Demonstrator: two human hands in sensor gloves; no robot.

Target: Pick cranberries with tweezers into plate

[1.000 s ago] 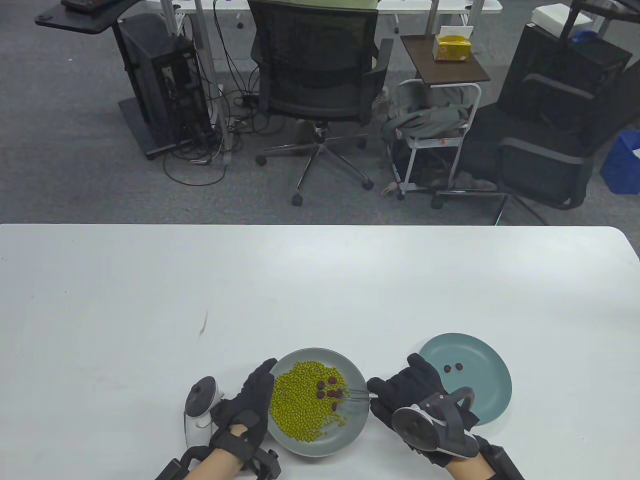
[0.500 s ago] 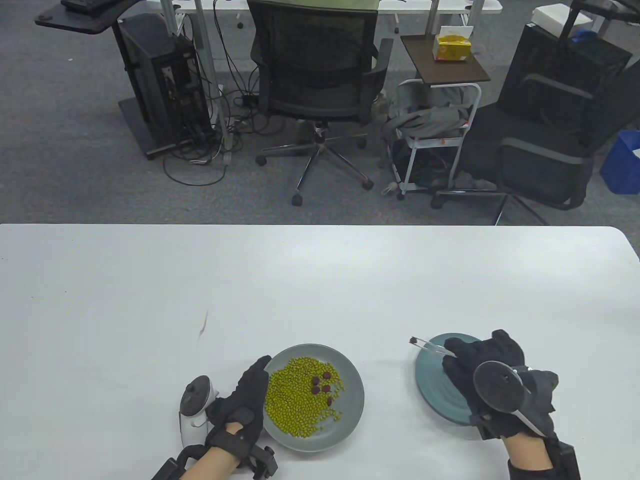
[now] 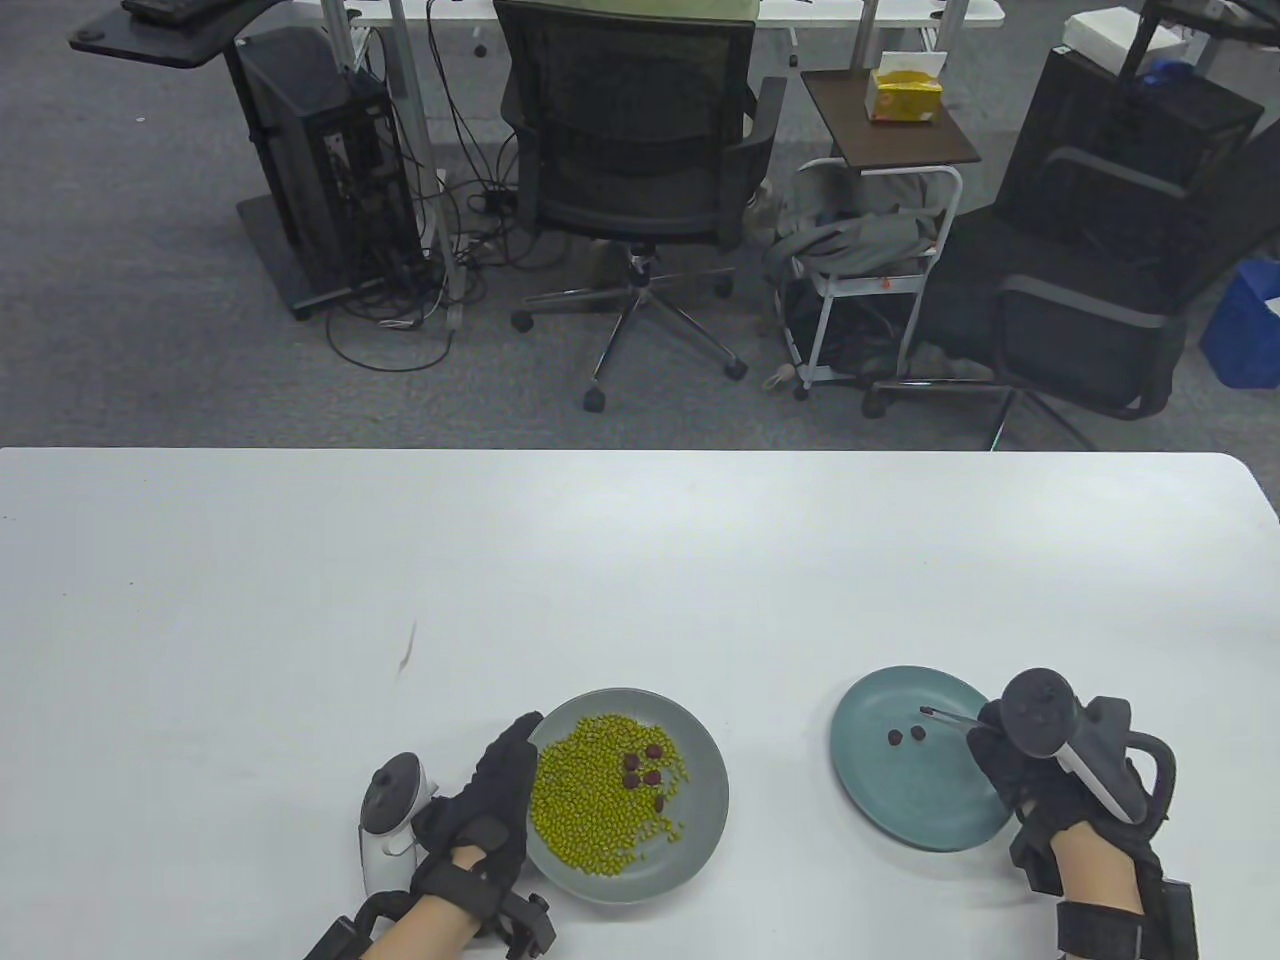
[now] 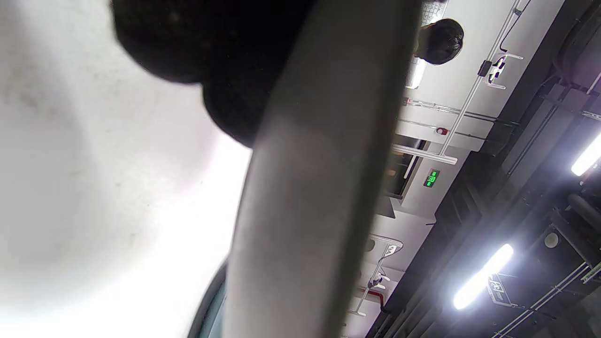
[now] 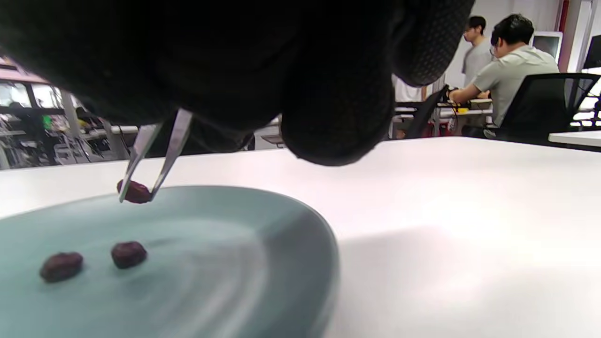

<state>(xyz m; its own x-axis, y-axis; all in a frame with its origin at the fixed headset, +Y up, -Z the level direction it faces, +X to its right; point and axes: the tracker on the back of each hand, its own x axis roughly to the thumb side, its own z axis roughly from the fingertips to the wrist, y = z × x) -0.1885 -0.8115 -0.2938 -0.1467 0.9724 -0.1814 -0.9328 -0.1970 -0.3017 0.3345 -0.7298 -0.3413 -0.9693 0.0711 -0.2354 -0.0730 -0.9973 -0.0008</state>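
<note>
My right hand (image 3: 1040, 770) holds metal tweezers (image 3: 955, 717) over the teal plate (image 3: 915, 800). In the right wrist view the tweezers (image 5: 157, 150) pinch a dark red cranberry (image 5: 134, 192) just above the teal plate (image 5: 211, 263). Two cranberries (image 3: 905, 736) lie on that plate; they also show in the right wrist view (image 5: 89, 259). A grey plate (image 3: 700, 810) holds green beans (image 3: 600, 790) and several cranberries (image 3: 643, 770). My left hand (image 3: 490, 800) rests against the grey plate's left rim. The left wrist view shows only blurred glove and the grey plate's rim (image 4: 319, 178).
The white table (image 3: 600, 560) stretches far and left of the plates. Its front edge lies just below both hands. Office chairs and a small cart (image 3: 880, 200) stand on the floor beyond the far edge.
My right hand carried a cranberry in the tweezers from the grey plate to the teal plate, and has turned so the tips point down over it. My left hand stayed at the grey plate.
</note>
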